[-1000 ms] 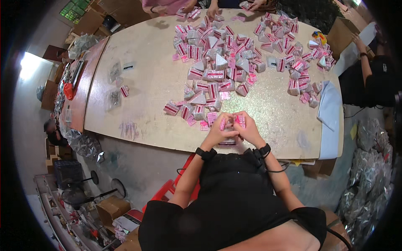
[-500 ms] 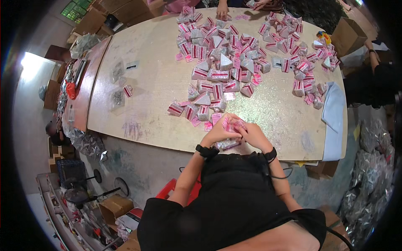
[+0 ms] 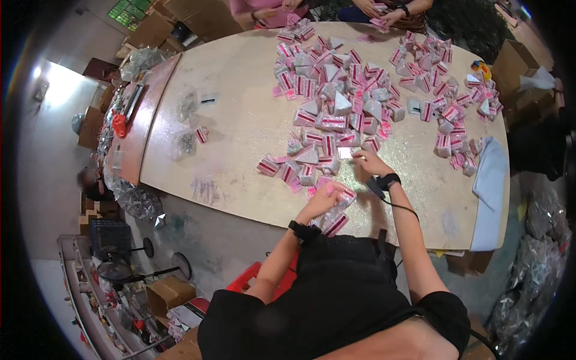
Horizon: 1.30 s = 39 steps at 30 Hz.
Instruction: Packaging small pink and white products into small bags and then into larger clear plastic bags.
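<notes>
Near the front edge of the table, my left hand point(image 3: 324, 201) is closed on a pink-and-clear printed wrapper point(image 3: 346, 195). Just below it, against my body, lies a wrapped cake-slice-shaped wedge point(image 3: 335, 224) with a dark red stripe; whether it is joined to the wrapper I cannot tell. My right hand point(image 3: 372, 163) reaches forward to the near side of the pile, its fingertips pinched at the edge of a small pale card point(image 3: 345, 152). Beyond both hands spreads a large pile of similar wrapped wedges point(image 3: 331, 122), white and pink with red stripes, among loose pink cards.
More wedges lie at the right of the table point(image 3: 451, 225), beside a light blue cloth point(image 3: 489, 186). Two clear bags point(image 3: 186, 144) and a single wedge point(image 3: 202, 135) lie on the left. Two people work at the far edge. A cardboard box point(image 3: 515, 63) stands at the far right.
My right hand has left my left hand and moved forward to the small pale card. The left hand keeps the pink wrapper. Across the table, the other people's hands have shifted, and the view has tilted slightly.
</notes>
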### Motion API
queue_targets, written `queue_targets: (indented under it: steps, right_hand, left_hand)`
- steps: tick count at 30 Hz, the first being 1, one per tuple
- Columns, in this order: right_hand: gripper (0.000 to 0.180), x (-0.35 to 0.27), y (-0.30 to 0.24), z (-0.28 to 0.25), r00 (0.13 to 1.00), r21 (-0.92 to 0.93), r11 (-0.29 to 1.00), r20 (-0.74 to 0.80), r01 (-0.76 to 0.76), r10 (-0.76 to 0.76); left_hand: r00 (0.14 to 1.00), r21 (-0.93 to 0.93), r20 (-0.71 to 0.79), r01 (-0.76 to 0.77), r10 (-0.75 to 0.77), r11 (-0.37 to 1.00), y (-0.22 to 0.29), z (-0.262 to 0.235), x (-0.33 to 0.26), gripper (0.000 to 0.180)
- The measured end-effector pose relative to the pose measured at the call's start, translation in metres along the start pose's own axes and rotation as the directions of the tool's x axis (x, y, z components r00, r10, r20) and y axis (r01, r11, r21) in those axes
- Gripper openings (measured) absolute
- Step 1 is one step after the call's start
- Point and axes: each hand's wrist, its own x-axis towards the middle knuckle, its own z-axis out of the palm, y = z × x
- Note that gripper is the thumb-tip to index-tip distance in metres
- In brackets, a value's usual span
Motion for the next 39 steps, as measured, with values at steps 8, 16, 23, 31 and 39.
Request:
queue_targets:
  steps: [8, 16, 23, 31, 39]
  right_hand:
    - [0.032, 0.01, 0.029, 0.077, 0.982, -0.816, 0.576, -0.144, -0.048, -0.122]
    - [0.025, -0.033, 0.022, 0.071, 0.984, -0.796, 0.599, -0.023, 0.088, -0.175]
    - [0.023, -0.103, 0.03, 0.077, 0.98, -0.836, 0.549, -0.119, -0.012, -0.159]
    - [0.015, -0.132, -0.033, 0.034, 0.969, -0.18, 0.982, -0.248, -0.061, 0.014]
    - [0.013, -0.15, -0.137, 0.011, 0.935, -0.43, 0.844, 0.0, 0.32, -0.355]
  left_hand:
    - [0.983, -0.061, -0.062, -0.175, 0.171, 0.983, 0.002, 0.007, -0.026, 0.011]
    - [0.943, 0.288, -0.045, -0.304, 0.33, 0.908, 0.019, 0.003, -0.02, 0.021]
    - [0.881, 0.322, -0.06, -0.429, 0.47, 0.844, 0.002, 0.021, -0.01, 0.024]
    - [0.966, -0.007, -0.068, -0.249, 0.248, 0.969, -0.018, 0.025, -0.01, 0.015]
    - [0.956, 0.022, -0.011, -0.292, 0.293, 0.956, -0.009, 0.013, -0.017, 0.033]
